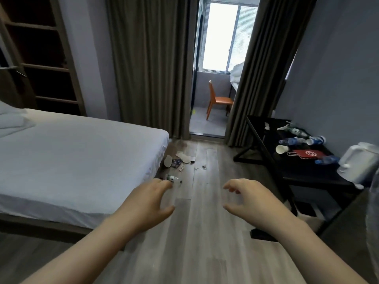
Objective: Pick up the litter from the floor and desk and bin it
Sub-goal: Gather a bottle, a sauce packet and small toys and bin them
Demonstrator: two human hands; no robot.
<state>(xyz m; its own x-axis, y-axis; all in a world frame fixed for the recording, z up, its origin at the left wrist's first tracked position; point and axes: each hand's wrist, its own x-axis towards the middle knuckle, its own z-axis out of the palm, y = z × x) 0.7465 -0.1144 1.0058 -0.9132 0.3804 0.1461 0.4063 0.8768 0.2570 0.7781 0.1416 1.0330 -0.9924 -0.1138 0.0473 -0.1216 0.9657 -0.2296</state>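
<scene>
Below both hands the floor (196, 212) is grey-brown wood grain in long planks. Left of the left hand (149, 201) the bed (78, 152) is plain white. Just past that hand's fingertips lies a clear bottle (174, 178) with a white and blue label; farther ahead the litter (180, 159) is white scraps and one dark purple patterned wrapper. Right of the right hand (250, 198) the desk (303, 173) is black, bearing clear bottles with blue labels (292, 141), a white paper cup (282, 149), a red bag with a white round logo (307, 154) and a white kettle (357, 162). Far ahead, the curtains (147, 64) are plain dark olive-brown and the chair (217, 99) is orange.
</scene>
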